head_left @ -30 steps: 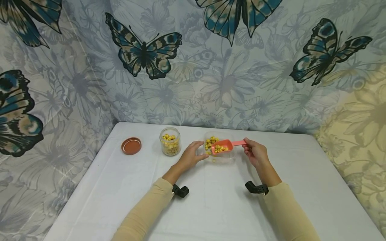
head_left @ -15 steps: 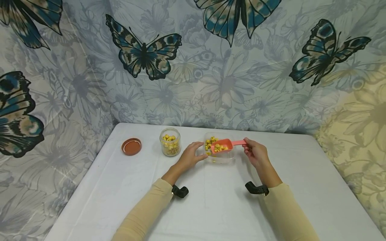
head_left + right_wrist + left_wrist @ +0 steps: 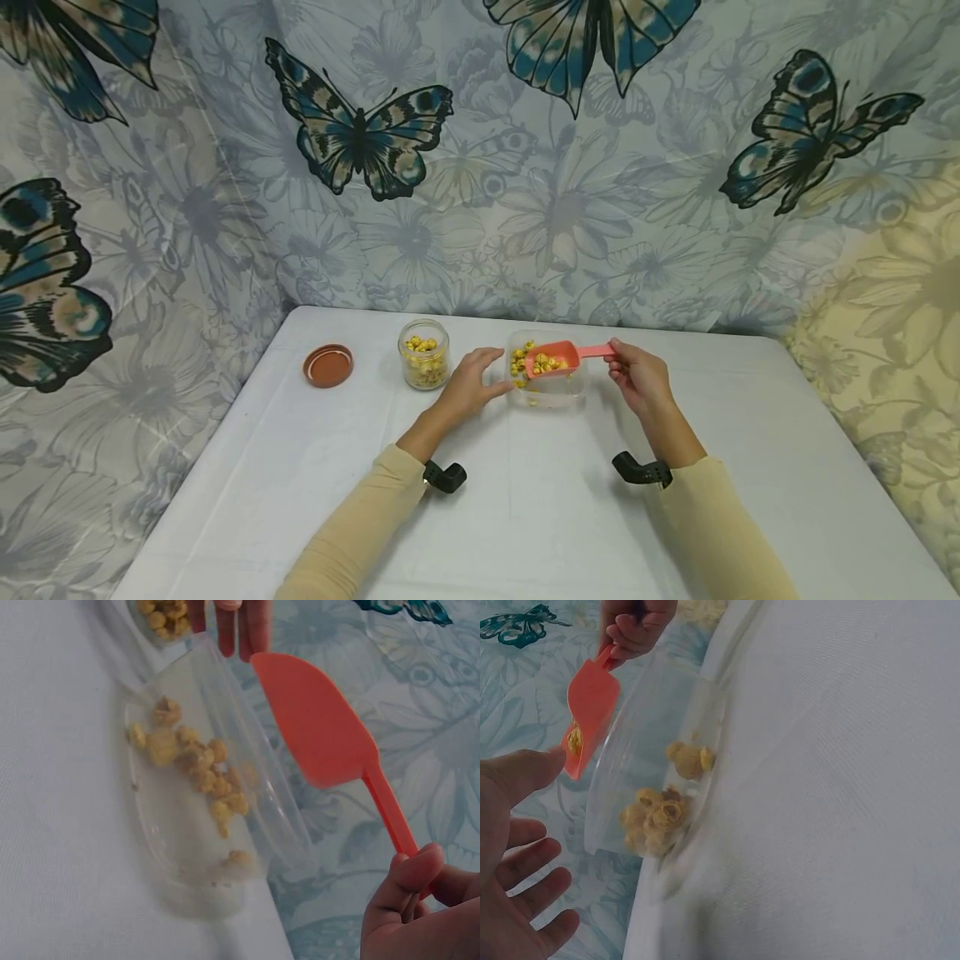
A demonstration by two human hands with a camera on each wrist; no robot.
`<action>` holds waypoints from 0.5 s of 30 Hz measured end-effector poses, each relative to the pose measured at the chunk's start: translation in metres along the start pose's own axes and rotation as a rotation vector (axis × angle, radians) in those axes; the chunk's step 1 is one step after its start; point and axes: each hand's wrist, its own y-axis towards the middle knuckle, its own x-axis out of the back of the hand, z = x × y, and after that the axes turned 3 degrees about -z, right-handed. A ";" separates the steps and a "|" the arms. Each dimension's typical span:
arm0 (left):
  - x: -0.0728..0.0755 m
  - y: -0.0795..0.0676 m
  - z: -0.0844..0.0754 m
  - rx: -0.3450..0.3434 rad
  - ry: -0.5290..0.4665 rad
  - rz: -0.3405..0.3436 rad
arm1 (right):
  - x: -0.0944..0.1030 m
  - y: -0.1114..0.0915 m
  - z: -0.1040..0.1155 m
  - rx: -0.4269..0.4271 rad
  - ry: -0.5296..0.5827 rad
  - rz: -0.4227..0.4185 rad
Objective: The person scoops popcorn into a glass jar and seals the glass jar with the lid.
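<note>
In the head view my right hand (image 3: 637, 377) pinches the handle of an orange-pink scoop (image 3: 555, 360). The scoop holds yellow popcorn (image 3: 550, 363) and hangs above a clear plastic container (image 3: 564, 401). More popcorn (image 3: 656, 817) lies inside that container, mostly toward its left end, as the left wrist view shows. My left hand (image 3: 467, 387) is at the container's left side with thumb and fingers spread; in the left wrist view a gap shows between its fingers and the wall. The scoop's underside (image 3: 315, 724) faces the right wrist camera.
A glass jar (image 3: 424, 362) partly filled with popcorn stands uncovered left of my left hand. Farther left lies a reddish-brown round lid (image 3: 327, 366). Everything sits on a white-covered table (image 3: 525, 500), with a butterfly-print cloth (image 3: 480, 208) behind it.
My right hand has lifted the loaded scoop slightly and shifted a little to the right. The left hand has drifted slightly left. The jar, lid and container stay in place.
</note>
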 end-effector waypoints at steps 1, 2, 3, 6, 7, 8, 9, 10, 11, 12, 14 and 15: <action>0.001 0.000 -0.001 -0.007 0.001 -0.005 | 0.000 0.000 0.000 0.003 -0.004 -0.002; 0.002 0.000 -0.003 -0.012 -0.002 -0.010 | -0.001 0.000 0.001 0.006 -0.008 -0.004; 0.004 0.000 -0.004 -0.015 -0.001 -0.016 | -0.002 0.000 0.001 0.009 -0.010 -0.007; 0.007 0.000 -0.005 -0.028 -0.005 -0.033 | -0.003 0.000 0.002 0.019 -0.021 -0.013; 0.008 0.000 -0.006 -0.032 -0.006 -0.039 | -0.003 0.001 0.002 0.027 -0.023 -0.010; 0.009 0.000 -0.006 -0.027 -0.005 -0.042 | -0.004 0.001 0.003 0.036 -0.023 -0.005; 0.010 0.000 -0.006 -0.024 -0.007 -0.045 | -0.005 0.001 0.003 0.045 -0.023 0.001; 0.011 0.000 -0.006 -0.020 -0.013 -0.046 | -0.006 0.002 0.003 0.055 -0.024 0.006; 0.012 0.000 -0.006 -0.017 -0.019 -0.047 | -0.006 0.002 0.004 0.064 -0.020 0.014; 0.013 0.000 -0.006 -0.017 -0.019 -0.048 | -0.007 0.002 0.004 0.072 -0.016 0.020; 0.014 0.000 -0.006 -0.018 -0.024 -0.049 | -0.009 0.001 0.005 0.077 -0.006 0.032; 0.015 0.000 -0.006 -0.021 -0.031 -0.048 | -0.009 0.001 0.006 0.076 0.000 0.036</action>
